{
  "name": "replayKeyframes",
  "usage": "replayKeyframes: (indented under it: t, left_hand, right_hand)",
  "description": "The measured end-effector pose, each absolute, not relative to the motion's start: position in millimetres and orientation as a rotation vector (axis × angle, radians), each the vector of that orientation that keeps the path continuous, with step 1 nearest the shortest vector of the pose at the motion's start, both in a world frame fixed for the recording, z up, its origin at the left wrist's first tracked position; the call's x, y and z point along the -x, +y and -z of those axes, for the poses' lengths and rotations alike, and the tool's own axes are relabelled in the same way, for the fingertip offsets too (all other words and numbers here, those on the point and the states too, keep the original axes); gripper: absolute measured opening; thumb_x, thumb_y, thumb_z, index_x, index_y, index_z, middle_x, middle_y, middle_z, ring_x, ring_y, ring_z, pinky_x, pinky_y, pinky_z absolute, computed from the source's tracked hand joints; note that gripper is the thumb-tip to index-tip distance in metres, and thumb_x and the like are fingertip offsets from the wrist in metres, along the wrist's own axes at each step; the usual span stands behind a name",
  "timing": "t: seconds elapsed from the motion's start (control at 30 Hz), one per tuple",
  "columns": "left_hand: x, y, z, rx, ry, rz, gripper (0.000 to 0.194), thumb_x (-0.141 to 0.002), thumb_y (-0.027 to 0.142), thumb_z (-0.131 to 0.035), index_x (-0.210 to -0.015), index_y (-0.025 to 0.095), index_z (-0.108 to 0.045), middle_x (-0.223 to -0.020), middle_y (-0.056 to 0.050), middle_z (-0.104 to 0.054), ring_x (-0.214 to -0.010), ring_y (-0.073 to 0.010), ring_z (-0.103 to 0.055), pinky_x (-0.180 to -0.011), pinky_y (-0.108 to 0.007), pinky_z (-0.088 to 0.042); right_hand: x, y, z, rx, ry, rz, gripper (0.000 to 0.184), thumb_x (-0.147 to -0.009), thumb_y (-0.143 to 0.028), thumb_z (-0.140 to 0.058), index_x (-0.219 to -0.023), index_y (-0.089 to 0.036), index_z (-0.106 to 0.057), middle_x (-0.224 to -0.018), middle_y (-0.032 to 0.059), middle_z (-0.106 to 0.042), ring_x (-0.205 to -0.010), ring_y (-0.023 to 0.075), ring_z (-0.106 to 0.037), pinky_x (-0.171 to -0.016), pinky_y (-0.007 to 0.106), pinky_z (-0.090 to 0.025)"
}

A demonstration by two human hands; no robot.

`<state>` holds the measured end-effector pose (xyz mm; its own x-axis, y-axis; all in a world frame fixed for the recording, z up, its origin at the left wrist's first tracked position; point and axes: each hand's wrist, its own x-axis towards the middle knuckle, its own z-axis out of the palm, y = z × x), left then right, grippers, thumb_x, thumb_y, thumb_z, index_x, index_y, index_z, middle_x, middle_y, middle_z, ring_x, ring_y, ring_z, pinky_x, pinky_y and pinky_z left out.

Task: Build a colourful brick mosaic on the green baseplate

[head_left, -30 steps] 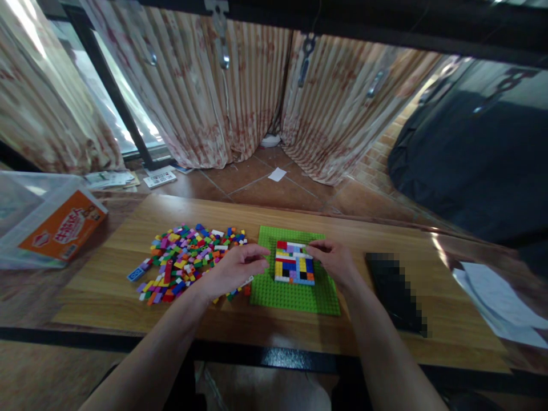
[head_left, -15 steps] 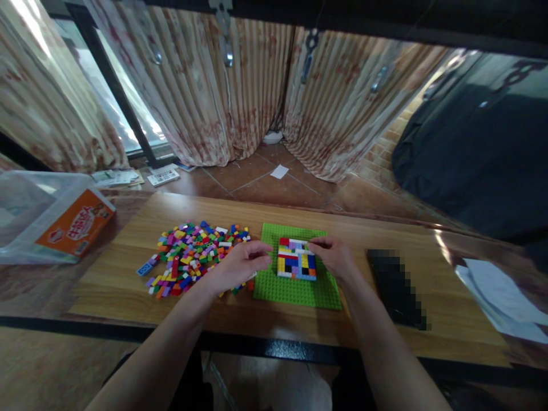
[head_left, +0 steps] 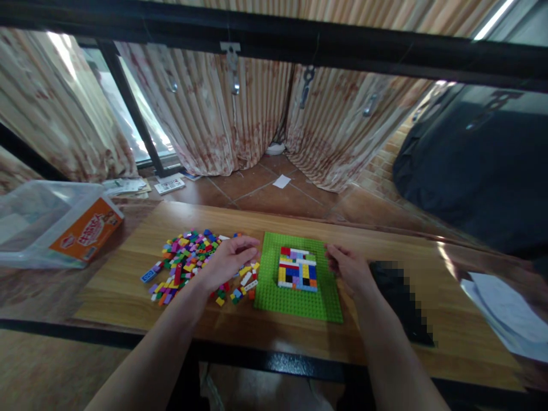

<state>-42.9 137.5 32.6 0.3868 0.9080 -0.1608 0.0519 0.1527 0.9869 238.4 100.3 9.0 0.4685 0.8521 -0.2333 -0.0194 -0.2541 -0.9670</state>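
Note:
A green studded baseplate lies on the table, carrying a flat, roughly square patch of building bricks in red, white, yellow, blue, black and orange. Over the right part of a pile of loose bricks hovers my left hand, its fingers and thumb apart, with nothing visible in it. Some of the pile is hidden beneath that hand and forearm. My right hand is at the baseplate's right edge, beside the brick patch, its fingers loosely bent and apart. I see nothing held there.
A clear plastic bin with an orange label stands at the left. On the right are a black, partly pixelated flat object and white papers. A dark bar crosses above, and curtains hang behind.
My right hand has drawn off the brick patch to the right. My left hand has shifted left, away from the baseplate and over the pile. The camera view has tilted up slightly.

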Motion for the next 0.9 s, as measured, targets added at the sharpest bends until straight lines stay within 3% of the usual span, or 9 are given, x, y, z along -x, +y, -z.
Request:
replayKeyframes:
  t: [0.13, 0.27, 0.43, 0.6, 0.9]
  left_hand:
    - [49, 140, -37, -1.186, 1.074, -0.900, 0.034, -0.072, 0.033, -0.070, -0.099, 0.014, -0.065, -0.082, -0.003, -0.069, -0.065, -0.0106, -0.059, -0.060, -0.023, -0.045]
    - [53, 142, -38, -1.140, 1.109, -1.033, 0.027, -0.073, 0.030, -0.069, -0.094, 0.013, -0.066, -0.077, -0.003, -0.069, -0.063, -0.0096, -0.058, -0.059, -0.022, -0.045]
    - [55, 143, -39, -1.095, 1.121, -1.091, 0.017, -0.075, 0.020, -0.064, -0.090, 0.012, -0.067, -0.072, -0.001, -0.067, -0.060, -0.0082, -0.056, -0.059, -0.021, -0.044]
    - [55, 143, -36, -1.069, 1.095, -1.083, 0.014, -0.076, 0.015, -0.062, -0.089, 0.012, -0.066, -0.071, 0.000, -0.066, -0.061, -0.0075, -0.057, -0.060, -0.020, -0.044]
    - [56, 144, -30, -1.121, 1.082, -1.103, 0.014, -0.076, 0.015, -0.061, -0.088, 0.013, -0.067, -0.070, -0.001, -0.066, -0.060, -0.0077, -0.056, -0.058, -0.020, -0.044]
  right_hand:
    - [-232, 104, -12, 1.556, -0.802, -0.729, 0.041, -0.060, -0.051, -0.072, -0.080, -0.015, -0.067, -0.060, -0.0004, -0.058, -0.048, 0.0084, -0.045, -0.045, 0.023, -0.036]
    - [-205, 96, -22, 1.571, -1.066, -0.439, 0.030, -0.076, -0.044, -0.061, -0.085, -0.017, -0.069, -0.073, 0.0044, -0.066, -0.063, 0.0148, -0.057, -0.058, 0.028, -0.046]
    - [-161, 74, -22, 1.477, -1.634, -0.448, 0.020, -0.088, -0.034, -0.053, -0.091, -0.023, -0.069, -0.091, 0.0049, -0.070, -0.084, 0.0183, -0.064, -0.077, 0.032, -0.050]
    - [-133, 63, -11, 1.276, -2.053, -0.444, 0.020, -0.091, -0.024, -0.049, -0.097, -0.023, -0.068, -0.094, 0.0053, -0.069, -0.087, 0.0184, -0.063, -0.078, 0.032, -0.050]
    - [-127, 64, -6, 1.218, -2.197, -0.378, 0.021, -0.090, -0.024, -0.051, -0.103, -0.024, -0.067, -0.100, 0.0065, -0.067, -0.088, 0.0197, -0.063, -0.079, 0.035, -0.052]
